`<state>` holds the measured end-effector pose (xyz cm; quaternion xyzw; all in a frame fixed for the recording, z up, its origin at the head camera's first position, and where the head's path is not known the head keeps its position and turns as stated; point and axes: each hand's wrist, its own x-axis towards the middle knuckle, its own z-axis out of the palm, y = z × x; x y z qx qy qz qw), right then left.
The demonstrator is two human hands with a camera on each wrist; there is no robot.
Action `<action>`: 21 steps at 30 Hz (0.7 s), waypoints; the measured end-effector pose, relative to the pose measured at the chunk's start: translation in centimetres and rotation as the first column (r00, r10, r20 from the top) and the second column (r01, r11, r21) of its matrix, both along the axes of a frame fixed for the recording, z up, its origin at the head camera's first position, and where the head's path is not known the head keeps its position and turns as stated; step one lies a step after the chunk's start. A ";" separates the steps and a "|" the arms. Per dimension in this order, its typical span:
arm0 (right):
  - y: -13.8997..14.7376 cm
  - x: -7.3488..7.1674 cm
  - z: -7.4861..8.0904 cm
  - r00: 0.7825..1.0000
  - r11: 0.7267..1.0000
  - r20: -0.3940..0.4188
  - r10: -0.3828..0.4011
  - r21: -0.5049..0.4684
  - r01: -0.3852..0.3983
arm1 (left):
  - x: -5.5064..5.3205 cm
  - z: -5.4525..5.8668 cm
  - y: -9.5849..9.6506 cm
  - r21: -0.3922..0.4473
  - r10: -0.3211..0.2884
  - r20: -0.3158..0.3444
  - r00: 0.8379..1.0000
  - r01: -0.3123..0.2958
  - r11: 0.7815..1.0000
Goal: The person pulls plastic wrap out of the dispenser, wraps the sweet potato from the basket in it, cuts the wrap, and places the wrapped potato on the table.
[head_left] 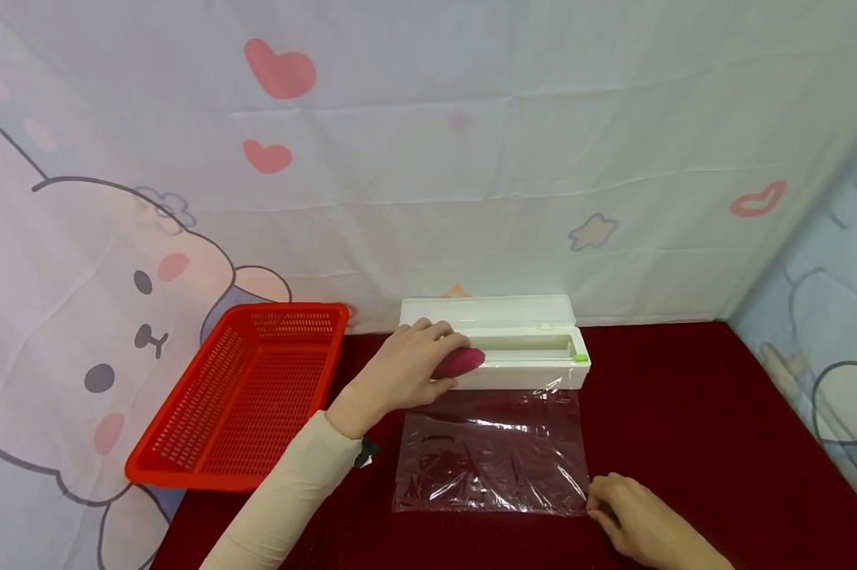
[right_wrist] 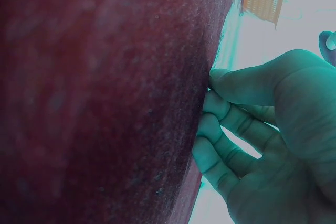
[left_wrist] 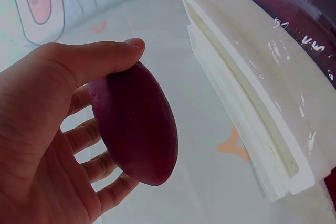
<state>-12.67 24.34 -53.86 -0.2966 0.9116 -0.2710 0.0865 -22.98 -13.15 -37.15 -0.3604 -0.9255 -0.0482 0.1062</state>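
A smooth, purple, oval object (left_wrist: 139, 124), shaped like a sweet potato, is in my left hand (head_left: 414, 364). The thumb lies over its upper end and the fingers curl behind it. This hand is over the left part of a white cling film dispenser box (head_left: 514, 374), hiding some of it. From the box a sheet of clear cling film (head_left: 489, 463) stretches toward me across the dark red cloth. At the sheet's near right corner, my right hand (head_left: 631, 511) pinches the film's edge, its thumb and fingertips down at the cloth in the right wrist view.
An orange-red plastic basket (head_left: 257, 404) stands on the left. The dispenser's lid (head_left: 500, 310) is raised, leaning toward the printed fabric backdrop (head_left: 428, 198). A small green piece (head_left: 580, 358) sits at the box's right end. Dark red cloth (head_left: 685, 396) covers the table.
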 end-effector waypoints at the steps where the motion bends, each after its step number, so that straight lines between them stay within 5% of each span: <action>1: 0.0 0.0 0.0 1.000 1.000 -0.002 -0.001 0.003 0.001 | 0.0 0.0 0.1 0.000 -0.002 -0.001 1.000 0.002 1.000; 21: -0.2 0.0 0.0 1.000 1.000 -0.011 0.004 -0.003 -0.004 | 0.1 -1.3 1.4 0.033 -0.020 0.007 1.000 0.019 0.999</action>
